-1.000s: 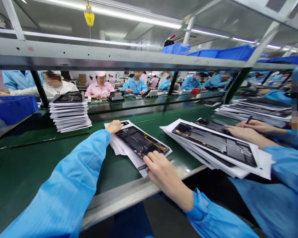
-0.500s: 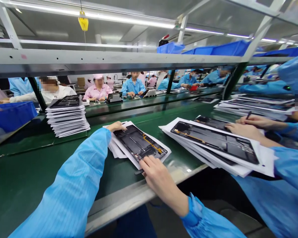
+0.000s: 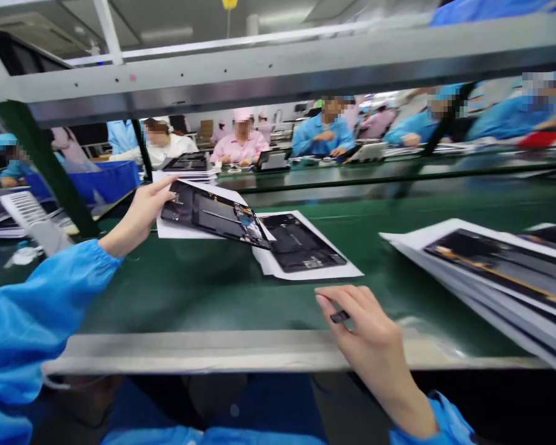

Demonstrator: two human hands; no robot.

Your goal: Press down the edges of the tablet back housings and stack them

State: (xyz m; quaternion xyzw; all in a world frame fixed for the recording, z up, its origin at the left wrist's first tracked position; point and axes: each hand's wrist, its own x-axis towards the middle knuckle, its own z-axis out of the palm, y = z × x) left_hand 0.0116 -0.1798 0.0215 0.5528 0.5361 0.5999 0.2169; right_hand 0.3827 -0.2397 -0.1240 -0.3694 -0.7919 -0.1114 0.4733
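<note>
My left hand (image 3: 143,213) pinches one end of a black tablet housing (image 3: 215,213) with a white paper sheet (image 3: 180,230) under it. The housing is raised and tilted above the green bench, its far end overlapping another black tablet housing (image 3: 301,241) that lies on white paper. Above the bench's front edge, my right hand (image 3: 366,330) is closed around a slim black tool (image 3: 340,317); only its short end shows, so its kind cannot be made out. That hand is apart from both housings.
A pile of tablet housings on paper (image 3: 449,238) lies at the right. A smaller stack (image 3: 188,167) stands behind my left hand, beside a blue bin (image 3: 104,179). A metal shelf beam (image 3: 241,83) crosses overhead, and several people sit across the line.
My left hand has lifted the top tablet housing with its paper and moved it left, uncovering another beneath. My right hand has let go of the housing, keeping the black tool. The view has turned left.
</note>
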